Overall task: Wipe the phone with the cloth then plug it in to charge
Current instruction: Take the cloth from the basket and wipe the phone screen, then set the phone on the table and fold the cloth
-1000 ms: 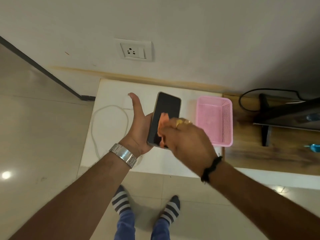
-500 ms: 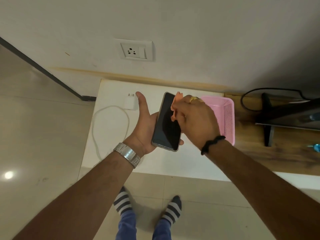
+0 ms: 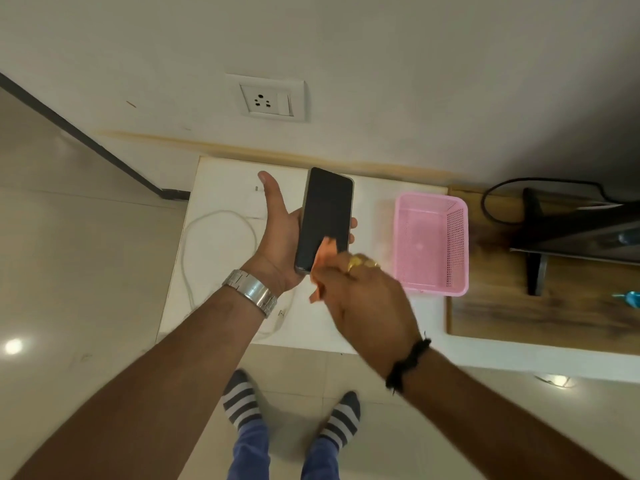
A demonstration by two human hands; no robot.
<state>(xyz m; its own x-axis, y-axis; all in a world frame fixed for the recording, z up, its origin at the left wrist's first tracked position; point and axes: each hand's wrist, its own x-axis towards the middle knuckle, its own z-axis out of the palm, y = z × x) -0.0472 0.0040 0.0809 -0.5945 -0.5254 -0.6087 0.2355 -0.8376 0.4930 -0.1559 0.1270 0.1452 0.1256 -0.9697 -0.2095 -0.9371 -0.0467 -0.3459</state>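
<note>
A low white rectangular table (image 3: 221, 306) stands against a cream wall, below a white wall socket (image 3: 266, 98), on a glossy tiled floor. A white charging cable (image 3: 188, 251) loops along the table's left edge, and an empty pink perforated plastic basket (image 3: 430, 241) sits at its right edge. Above the table's middle, the left hand (image 3: 278, 237) cradles a black-screened smartphone (image 3: 325, 218), fingers curled around its far side. The right hand (image 3: 363, 299), clenched on a crumpled orange cloth (image 3: 322, 261), presses it to the phone's lower corner.
</note>
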